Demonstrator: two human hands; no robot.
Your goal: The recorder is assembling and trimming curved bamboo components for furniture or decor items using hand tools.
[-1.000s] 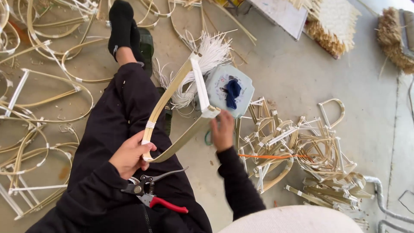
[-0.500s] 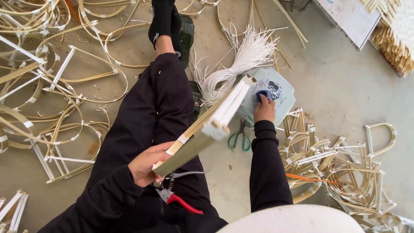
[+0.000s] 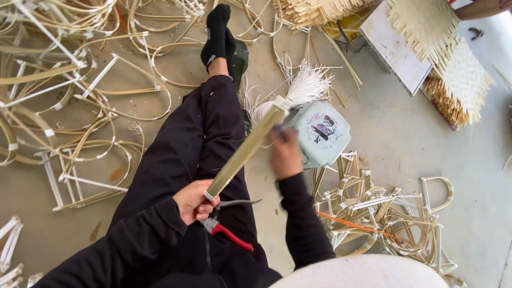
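Left hand (image 3: 193, 201) closed around the lower end of a bent cane frame (image 3: 246, 151), seen edge-on and slanting up over the lap. Right hand (image 3: 285, 153) blurred on the frame's upper part; grip impossible to tell. Red-handled pliers (image 3: 230, 224) lying on the thigh just below the left hand. Pale plastic stool (image 3: 324, 133) just beside the right hand, on the floor (image 3: 405, 138) among loose cane hoops (image 3: 389, 218).

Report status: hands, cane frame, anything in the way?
Left hand grips bent cane frame low; right hand on its far side. Red-handled pliers on lap.
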